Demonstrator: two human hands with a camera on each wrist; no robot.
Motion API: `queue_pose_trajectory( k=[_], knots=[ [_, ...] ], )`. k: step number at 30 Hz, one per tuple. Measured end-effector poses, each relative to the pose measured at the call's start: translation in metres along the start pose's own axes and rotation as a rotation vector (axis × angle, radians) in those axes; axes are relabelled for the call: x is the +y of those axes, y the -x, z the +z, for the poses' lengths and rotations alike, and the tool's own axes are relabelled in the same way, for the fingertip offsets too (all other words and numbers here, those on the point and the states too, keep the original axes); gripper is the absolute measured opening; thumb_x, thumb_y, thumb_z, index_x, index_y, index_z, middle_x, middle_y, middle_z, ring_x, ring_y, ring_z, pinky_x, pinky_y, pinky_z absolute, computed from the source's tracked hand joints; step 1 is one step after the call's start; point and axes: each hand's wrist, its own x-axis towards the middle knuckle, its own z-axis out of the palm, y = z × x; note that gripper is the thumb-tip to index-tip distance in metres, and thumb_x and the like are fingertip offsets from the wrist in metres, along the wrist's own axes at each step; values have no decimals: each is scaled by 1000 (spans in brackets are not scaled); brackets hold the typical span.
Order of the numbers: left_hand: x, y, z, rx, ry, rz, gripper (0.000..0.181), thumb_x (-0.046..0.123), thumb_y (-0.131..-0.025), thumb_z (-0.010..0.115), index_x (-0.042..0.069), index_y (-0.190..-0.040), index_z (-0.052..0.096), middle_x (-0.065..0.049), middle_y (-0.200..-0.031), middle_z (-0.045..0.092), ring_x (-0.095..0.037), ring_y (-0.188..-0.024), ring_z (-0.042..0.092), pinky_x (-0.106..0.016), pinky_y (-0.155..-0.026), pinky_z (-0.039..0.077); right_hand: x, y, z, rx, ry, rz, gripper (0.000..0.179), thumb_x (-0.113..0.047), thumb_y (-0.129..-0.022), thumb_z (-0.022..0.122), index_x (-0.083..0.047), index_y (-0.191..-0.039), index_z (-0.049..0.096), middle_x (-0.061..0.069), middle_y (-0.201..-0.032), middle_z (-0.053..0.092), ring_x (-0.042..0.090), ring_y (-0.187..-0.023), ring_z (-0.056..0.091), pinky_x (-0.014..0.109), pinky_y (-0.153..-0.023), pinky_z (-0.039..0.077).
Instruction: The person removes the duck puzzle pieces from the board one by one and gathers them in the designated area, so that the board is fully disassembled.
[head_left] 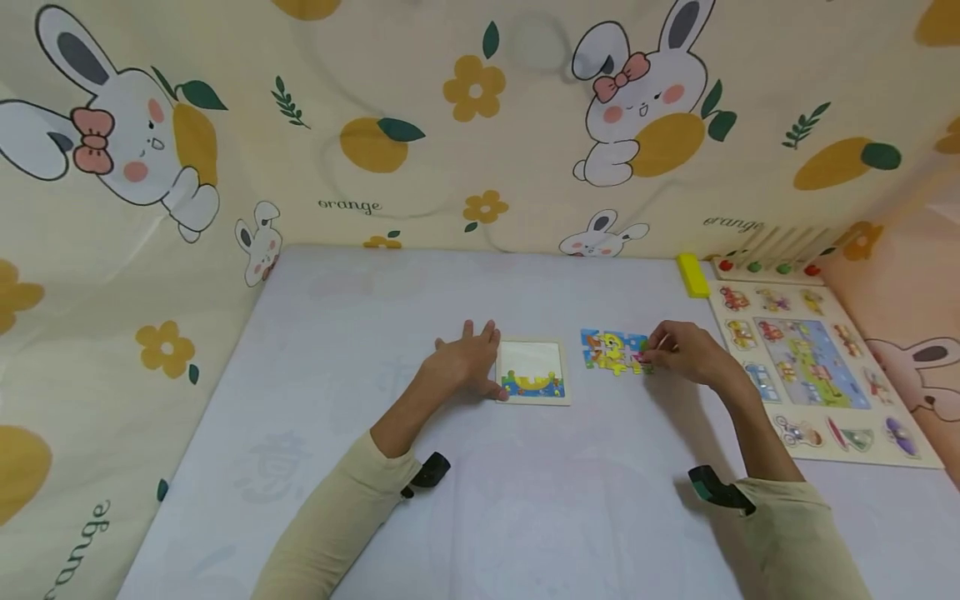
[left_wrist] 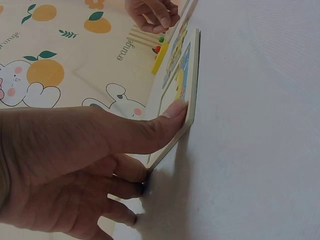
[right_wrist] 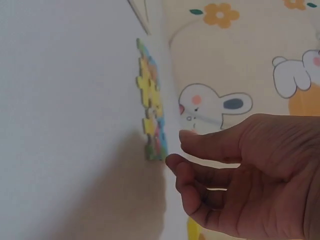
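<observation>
A small square puzzle tray (head_left: 566, 383) with a pale rim lies flat, with a row of picture pieces along its near side. My left hand (head_left: 467, 364) rests at its left edge, fingers spread; the thumb (left_wrist: 172, 111) presses the near corner. To the right of the tray lies a joined block of jigsaw pieces (head_left: 613, 352), showing a yellow figure on blue. My right hand (head_left: 686, 352) is at the block's right edge, fingers loosely bent. In the right wrist view a gap shows between thumb and index finger, with nothing held; contact with the jigsaw pieces (right_wrist: 152, 100) is unclear.
On the right lies a large picture board (head_left: 817, 433) with vehicle and toy shapes. Behind it stands a rack of thin rods with coloured beads (head_left: 783, 268), and a yellow block (head_left: 692, 276) sits beside that. Printed cloth (head_left: 420, 200) rises behind the white tabletop (head_left: 360, 375).
</observation>
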Motion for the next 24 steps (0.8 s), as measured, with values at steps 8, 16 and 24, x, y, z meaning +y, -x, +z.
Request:
queue_pose_trajectory(
  k=[8, 16, 24],
  knots=[
    [-4, 3, 0, -10, -7, 0, 108, 55, -93, 74, 9, -169, 13, -7, -178, 6, -38, -165, 8, -71, -122, 31, -18, 2, -2, 9, -9, -43, 15, -10, -101, 65, 4, -107, 62, 19, -93, 70, 20, -80, 60, 29, -65, 47],
    [-7, 1, -3, -17, -24, 21, 112, 55, -90, 78, 10, -169, 13, -7, -179, 5, -37, -165, 8, -71, -121, 33, -61, -3, 10, 4, -23, -116, 11, -9, -101, 66, 2, -105, 63, 16, -90, 67, 19, -78, 58, 27, -65, 47],
    [-5, 0, -2, -31, -21, 22, 114, 55, -89, 78, 10, -169, 10, -7, -179, 2, -38, -166, 5, -71, -122, 32, -105, -15, 52, -63, -9, -291, 4, -5, -99, 68, -1, -100, 70, 9, -83, 69, 14, -73, 56, 25, -65, 48]
  ],
)
